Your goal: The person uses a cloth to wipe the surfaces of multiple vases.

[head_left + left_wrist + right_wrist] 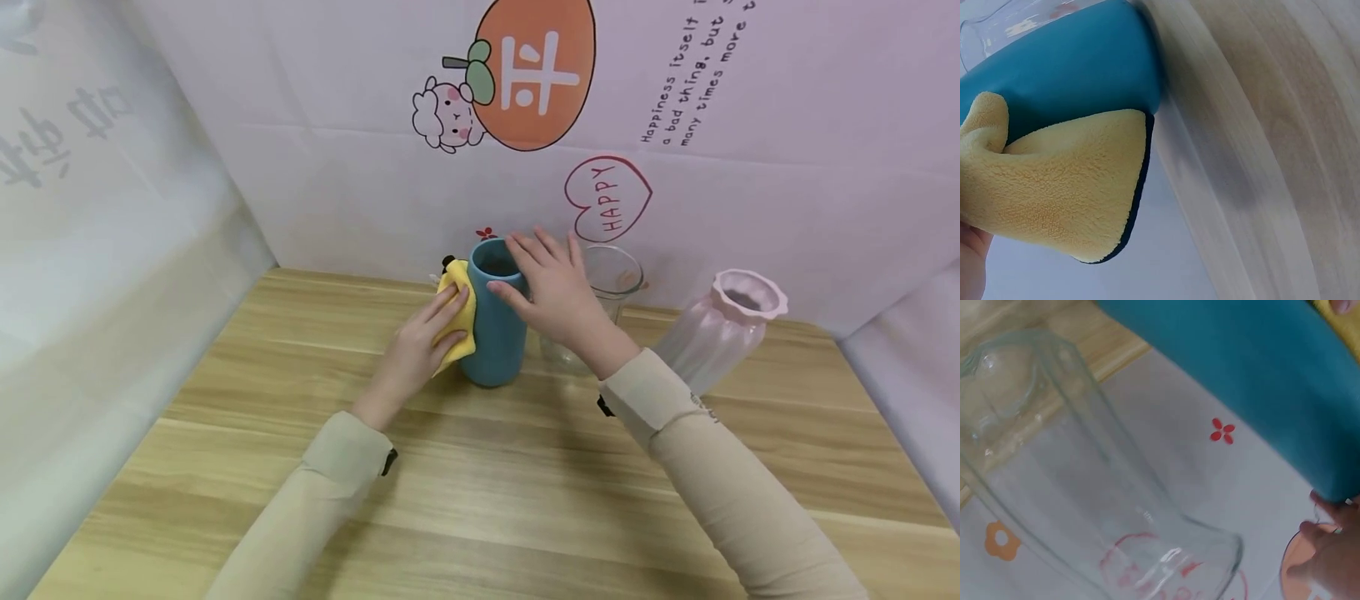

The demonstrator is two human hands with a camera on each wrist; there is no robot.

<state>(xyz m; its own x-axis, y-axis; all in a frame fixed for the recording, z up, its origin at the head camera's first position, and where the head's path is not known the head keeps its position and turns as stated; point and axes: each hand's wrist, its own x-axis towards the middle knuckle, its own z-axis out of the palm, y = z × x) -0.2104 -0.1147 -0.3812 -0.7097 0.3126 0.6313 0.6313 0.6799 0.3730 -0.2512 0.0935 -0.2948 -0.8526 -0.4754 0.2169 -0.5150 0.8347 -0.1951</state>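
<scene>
A tall blue vase (495,333) stands upright near the back of the table in the head view. My left hand (414,354) holds a yellow cloth (459,321) and presses it flat on the vase's left side. In the left wrist view this fuzzy cloth (1060,187), edged in black, is folded up around a finger against the blue wall. Over the right side of the vase's rim lies my right hand (558,292), thumb across the near side, the other fingers spread and mostly straight. The right wrist view shows those fingers (1329,550) at the mouth end.
A clear glass vase (618,275) stands just right of the blue one, partly behind my right hand. Farther right is a pink fluted vase (712,333), partly covered by my sleeve. White printed cloth (360,183) hangs behind the wooden table (480,500).
</scene>
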